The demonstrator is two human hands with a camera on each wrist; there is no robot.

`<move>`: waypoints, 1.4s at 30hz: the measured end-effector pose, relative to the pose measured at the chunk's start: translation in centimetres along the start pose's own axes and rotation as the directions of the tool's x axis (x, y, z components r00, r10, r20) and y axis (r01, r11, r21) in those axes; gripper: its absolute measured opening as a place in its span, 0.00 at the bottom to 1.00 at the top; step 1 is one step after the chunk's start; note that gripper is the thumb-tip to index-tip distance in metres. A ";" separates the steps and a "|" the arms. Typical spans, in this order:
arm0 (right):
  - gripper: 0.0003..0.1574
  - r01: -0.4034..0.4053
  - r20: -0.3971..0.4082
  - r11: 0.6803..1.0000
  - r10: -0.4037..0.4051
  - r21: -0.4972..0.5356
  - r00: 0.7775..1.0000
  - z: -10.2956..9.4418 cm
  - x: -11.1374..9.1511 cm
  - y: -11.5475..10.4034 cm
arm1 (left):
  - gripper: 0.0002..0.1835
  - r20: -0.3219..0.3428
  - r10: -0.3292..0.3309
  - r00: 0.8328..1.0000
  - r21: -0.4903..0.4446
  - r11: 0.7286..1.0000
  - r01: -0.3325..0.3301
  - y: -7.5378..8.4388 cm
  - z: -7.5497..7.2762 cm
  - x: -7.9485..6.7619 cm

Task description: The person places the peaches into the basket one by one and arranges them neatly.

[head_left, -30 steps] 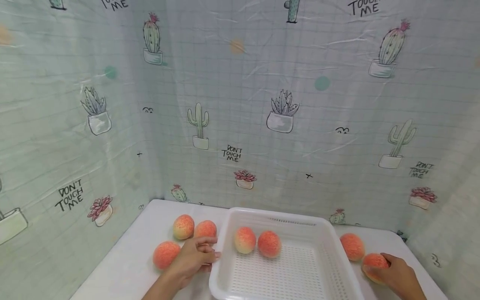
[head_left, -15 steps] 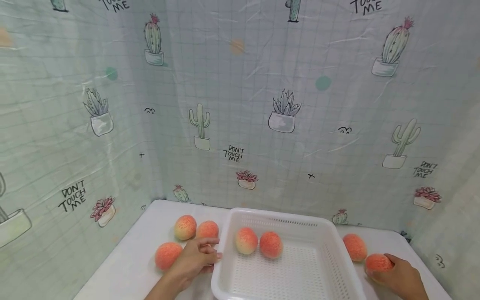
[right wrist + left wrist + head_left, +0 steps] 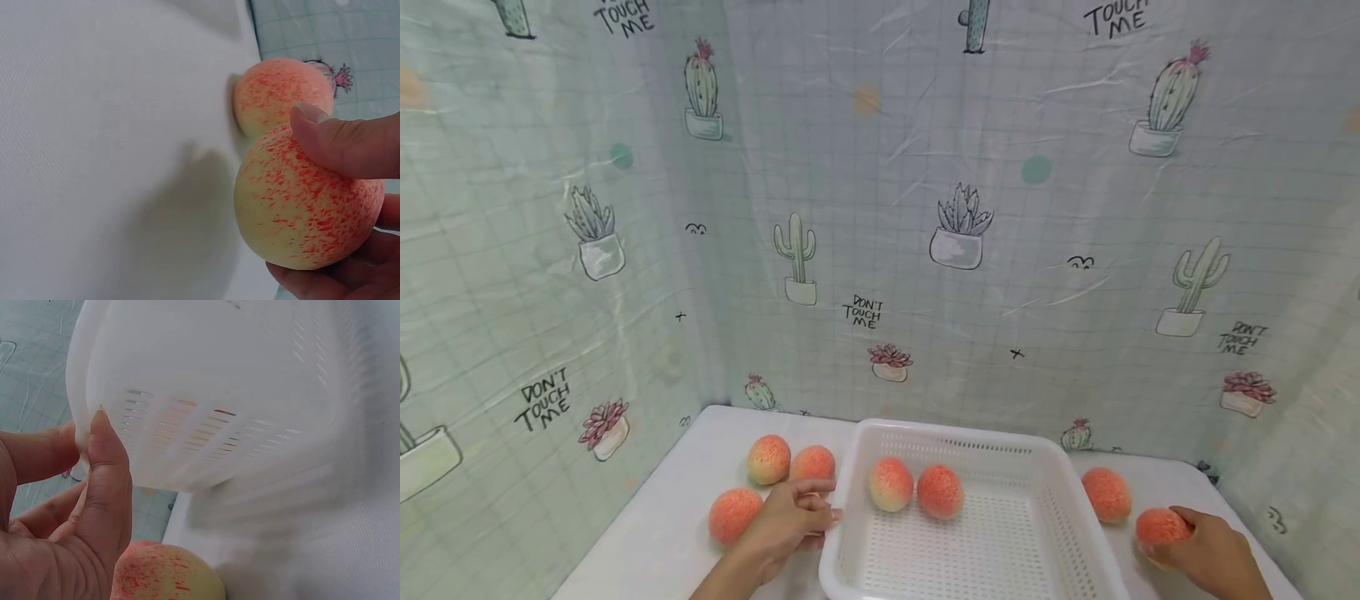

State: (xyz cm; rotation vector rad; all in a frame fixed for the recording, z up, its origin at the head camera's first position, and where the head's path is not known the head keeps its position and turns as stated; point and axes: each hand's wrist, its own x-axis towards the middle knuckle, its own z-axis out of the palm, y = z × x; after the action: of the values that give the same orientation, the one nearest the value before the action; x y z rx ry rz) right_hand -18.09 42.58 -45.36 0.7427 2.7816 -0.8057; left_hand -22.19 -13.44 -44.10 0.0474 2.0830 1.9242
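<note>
My left hand [image 3: 786, 521] pinches the left rim of a white plastic basket [image 3: 955, 575] between thumb and fingers; the left wrist view shows the slotted basket wall [image 3: 206, 369] beside the thumb. Two red-and-yellow peaches [image 3: 891, 484] lie side by side at the back left inside it. To the basket's right, my right hand [image 3: 1213, 550] grips another peach [image 3: 306, 206], its thumb across one side and fingers curled under the other. In the right wrist view, this peach casts a soft shadow on the white table. A second peach [image 3: 281, 94] lies just beyond it.
Left of the basket, three peaches [image 3: 768, 459] rest on the white table [image 3: 647, 533], close around my left hand. A cactus-print curtain [image 3: 850, 208] hangs behind the table and along its sides.
My right hand has shifted slightly right with the peach, widening the gap to the peach beside it. My left hand stays at the basket rim. The head view has shifted a little.
</note>
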 end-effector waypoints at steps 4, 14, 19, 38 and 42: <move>0.67 -0.020 0.025 1.000 0.020 0.023 0.999 -0.6 -0.7 -0.3 | 0.34 -0.002 0.001 1.000 -0.003 1.000 -0.001 0.0 0.0 -0.1; 0.71 -0.015 0.033 0.998 0.012 0.065 0.999 -1.8 -2.3 -1.3 | 0.34 -0.015 0.003 1.000 -0.003 1.000 -0.003 -0.2 -0.1 0.2; 0.70 0.005 0.039 0.997 -0.008 0.083 0.999 -2.4 -2.9 -2.1 | 0.35 0.001 0.007 1.000 -0.008 1.000 -0.007 0.0 -0.1 0.1; 0.73 0.148 -0.004 0.988 -0.148 0.035 0.989 -3.8 -4.3 -5.5 | 0.34 -0.002 0.002 1.000 -0.004 1.000 -0.002 -0.1 0.0 -0.1; 0.70 0.175 -0.017 0.984 -0.174 0.036 0.985 -4.1 -4.8 -6.2 | 0.35 0.008 0.007 1.000 -0.010 1.000 -0.007 0.1 0.0 -0.1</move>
State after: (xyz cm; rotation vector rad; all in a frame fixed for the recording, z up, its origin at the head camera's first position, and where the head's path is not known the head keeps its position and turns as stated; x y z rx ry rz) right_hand -17.09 38.18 -37.74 0.5165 2.8816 -0.8882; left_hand -22.07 -13.42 -43.97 0.0603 2.0712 1.9353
